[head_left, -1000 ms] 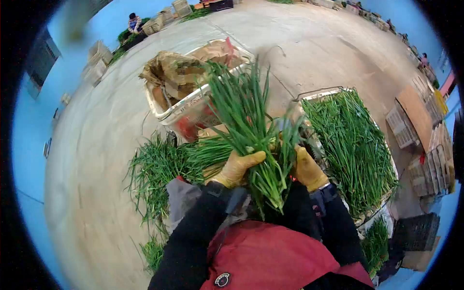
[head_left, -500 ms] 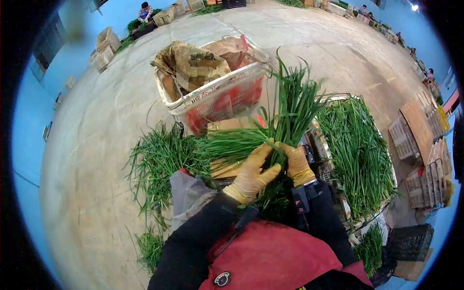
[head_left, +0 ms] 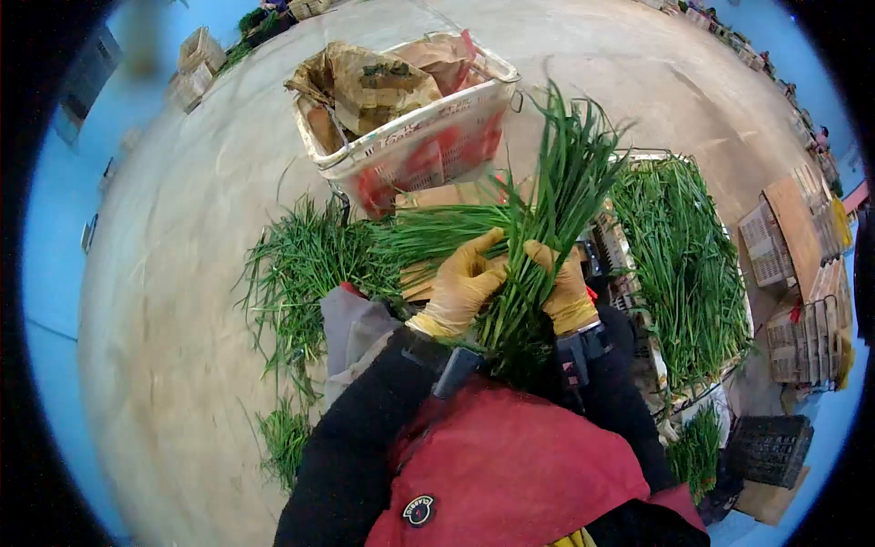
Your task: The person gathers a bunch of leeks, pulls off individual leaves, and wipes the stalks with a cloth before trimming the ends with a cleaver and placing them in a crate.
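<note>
Gloved left hand [head_left: 463, 284] & right hand [head_left: 562, 290] both clench one bunch of green chives [head_left: 540, 239] at chest height, tips fanning up-right. Loose chives [head_left: 305, 273] lie on the floor at left; a filled crate [head_left: 685, 264] at right; a white basket w/ paper [head_left: 410, 118] beyond.

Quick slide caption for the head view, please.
Left hand and right hand, gloved, clasp a bunch of green chives beside a plastic crate.

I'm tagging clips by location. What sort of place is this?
Likely a produce packing shed: a broad concrete floor, heaps of cut greens, stacked crates, and the gloved left hand and right hand gripping a bunch.
</note>
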The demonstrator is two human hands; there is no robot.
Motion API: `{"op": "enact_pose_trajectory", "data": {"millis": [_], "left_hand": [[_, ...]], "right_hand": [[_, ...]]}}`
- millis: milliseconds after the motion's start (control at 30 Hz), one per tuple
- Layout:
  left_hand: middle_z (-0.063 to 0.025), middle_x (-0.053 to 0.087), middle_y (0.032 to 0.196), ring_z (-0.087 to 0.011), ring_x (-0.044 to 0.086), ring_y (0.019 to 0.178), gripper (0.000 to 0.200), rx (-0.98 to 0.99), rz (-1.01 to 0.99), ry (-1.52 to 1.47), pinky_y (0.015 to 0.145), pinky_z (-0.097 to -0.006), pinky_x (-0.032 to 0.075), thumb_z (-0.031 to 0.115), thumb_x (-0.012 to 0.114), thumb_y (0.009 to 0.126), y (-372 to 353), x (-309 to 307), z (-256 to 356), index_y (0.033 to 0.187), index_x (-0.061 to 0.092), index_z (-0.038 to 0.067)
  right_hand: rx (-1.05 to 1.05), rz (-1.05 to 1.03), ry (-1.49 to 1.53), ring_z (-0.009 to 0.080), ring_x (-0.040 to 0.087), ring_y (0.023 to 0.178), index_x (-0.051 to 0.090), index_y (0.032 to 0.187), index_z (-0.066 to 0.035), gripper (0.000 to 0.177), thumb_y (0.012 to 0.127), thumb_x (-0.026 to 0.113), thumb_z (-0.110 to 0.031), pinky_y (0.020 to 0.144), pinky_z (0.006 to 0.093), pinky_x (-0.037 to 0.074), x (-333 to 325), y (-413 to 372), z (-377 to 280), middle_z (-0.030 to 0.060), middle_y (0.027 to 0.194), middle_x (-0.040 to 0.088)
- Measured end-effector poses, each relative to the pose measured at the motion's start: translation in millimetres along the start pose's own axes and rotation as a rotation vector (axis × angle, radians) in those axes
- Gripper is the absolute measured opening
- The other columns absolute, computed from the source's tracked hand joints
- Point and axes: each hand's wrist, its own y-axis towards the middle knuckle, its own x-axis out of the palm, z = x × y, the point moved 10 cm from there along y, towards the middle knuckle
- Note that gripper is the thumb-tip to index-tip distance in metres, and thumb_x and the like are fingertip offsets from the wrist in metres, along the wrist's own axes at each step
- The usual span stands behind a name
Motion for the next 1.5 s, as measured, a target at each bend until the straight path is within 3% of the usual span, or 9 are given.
{"op": "enact_pose_trajectory", "data": {"millis": [67,200,600,967,1000,1067,1200,1233,1500], "left_hand": [[0.0017,0.055,0.074,-0.0067,0.048,0.060,0.059,-0.077,0.068,-0.019,0.055,-0.0213,0.041,0.010,0.071,0.085,-8.0,-2.9,4.3,0.137,0.045,0.002],[-0.0033,0.063,0.094,-0.0095,0.058,0.079,0.064,-0.009,-0.060,0.250,0.073,-0.0243,0.049,0.010,0.071,0.084,-14.9,8.6,7.2,0.139,0.039,0.000],[-0.0048,0.063,0.088,-0.0112,0.058,0.077,0.024,-0.054,0.237,-0.055,0.070,-0.0240,0.047,0.013,0.068,0.086,-27.0,-46.0,16.2,0.104,0.060,-0.002],[-0.0041,0.061,0.082,-0.0080,0.051,0.059,0.019,0.332,0.306,-0.481,0.051,-0.0203,0.047,0.008,0.050,0.093,-76.6,-217.3,88.8,0.108,0.060,0.000],[-0.0018,0.058,0.080,-0.0062,0.050,0.059,0.020,0.361,0.598,-0.414,0.050,-0.0173,0.045,0.008,0.048,0.095,-93.7,-274.7,95.6,0.109,0.060,0.000],[-0.0009,0.056,0.078,-0.0059,0.051,0.060,0.021,0.387,0.468,-0.371,0.050,-0.0169,0.045,0.010,0.048,0.097,-97.9,-291.8,101.0,0.111,0.060,-0.002],[-0.0014,0.056,0.077,-0.0065,0.053,0.061,0.025,0.376,0.586,-0.227,0.049,-0.0174,0.046,0.012,0.050,0.097,-121.7,-338.1,108.9,0.114,0.058,-0.004],[-0.0016,0.056,0.078,-0.0065,0.053,0.060,0.026,0.340,0.575,-0.280,0.049,-0.0177,0.047,0.012,0.051,0.097,-123.3,-340.7,109.6,0.115,0.058,-0.004],[0.0012,0.054,0.070,-0.0065,0.053,0.058,0.026,0.470,0.591,-0.327,0.046,-0.0193,0.045,0.016,0.052,0.097,-131.3,-381.0,142.9,0.114,0.058,-0.002]], "right_hand": [[0.023,0.031,0.006,0.0176,0.066,0.074,0.060,0.110,-0.001,0.031,0.080,0.068,-0.005,0.063,0.0294,0.055,0.9,-3.0,0.4,0.0094,0.094,0.067],[-0.170,0.002,-0.226,0.0178,0.066,0.073,0.063,0.103,0.002,0.022,0.083,0.066,-0.008,0.061,0.0300,0.056,8.4,-6.5,-10.4,0.0091,0.093,0.068],[0.071,0.042,-0.031,0.0196,0.065,0.076,0.064,0.106,0.000,0.021,0.087,0.062,-0.009,0.065,0.0318,0.056,-10.8,-3.1,29.7,0.0082,0.094,0.067],[0.128,0.005,-0.009,0.0189,0.062,0.076,0.065,0.101,-0.001,0.029,0.089,0.063,-0.027,0.068,0.0321,0.052,-17.6,-14.7,9.2,0.0073,0.089,0.066],[0.105,-0.002,0.001,0.0184,0.062,0.076,0.065,0.102,-0.001,0.029,0.089,0.064,-0.028,0.068,0.0314,0.052,-16.3,-14.2,10.3,0.0070,0.089,0.065],[0.084,-0.102,-0.047,0.0161,0.061,0.078,0.063,0.105,-0.003,0.035,0.089,0.064,-0.034,0.070,0.0312,0.052,-37.6,-5.4,14.4,0.0048,0.092,0.064],[0.217,-0.108,0.204,0.0217,0.065,0.081,0.063,0.098,-0.003,0.026,0.091,0.063,-0.028,0.079,0.0359,0.056,-35.9,-11.0,12.5,0.0067,0.091,0.066],[0.036,-0.084,0.248,0.0219,0.065,0.086,0.063,0.100,-0.002,0.024,0.091,0.062,-0.025,0.080,0.0371,0.056,-42.3,-8.5,4.5,0.0080,0.095,0.066],[0.084,-0.013,0.130,0.0189,0.063,0.080,0.065,0.097,-0.001,0.021,0.089,0.065,-0.020,0.067,0.0329,0.056,-67.4,-3.5,4.9,0.0083,0.093,0.065]]}}
